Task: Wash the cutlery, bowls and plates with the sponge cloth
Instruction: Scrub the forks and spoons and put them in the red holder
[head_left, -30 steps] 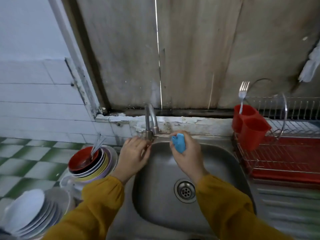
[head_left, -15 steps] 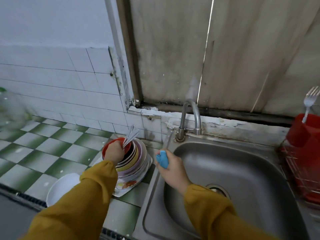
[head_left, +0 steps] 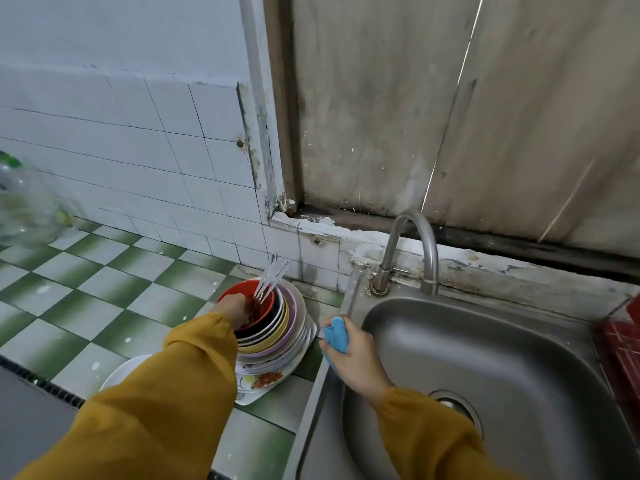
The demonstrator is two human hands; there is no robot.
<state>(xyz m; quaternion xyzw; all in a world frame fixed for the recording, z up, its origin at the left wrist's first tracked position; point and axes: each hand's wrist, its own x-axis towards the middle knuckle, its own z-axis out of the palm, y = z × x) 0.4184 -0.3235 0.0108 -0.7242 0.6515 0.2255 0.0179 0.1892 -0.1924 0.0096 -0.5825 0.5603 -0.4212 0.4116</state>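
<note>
Head view: my right hand (head_left: 353, 362) is clenched round the sponge (head_left: 336, 332) at the sink (head_left: 502, 358) rim, probably ready to scrub. My left hand (head_left: 235, 308) reaches into the bowl (head_left: 267, 305) topping the stack (head_left: 291, 327), cutlery (head_left: 273, 277) just beyond; I cannot tell its grasp.

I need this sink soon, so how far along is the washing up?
Done: nothing visibly washed; the stack of bowls and plates sits beside the sink. In hand: the right hand holds the sponge cloth at the sink's rim; the left hand is in the soiled red bowl by the cutlery. Left: everything.
</note>
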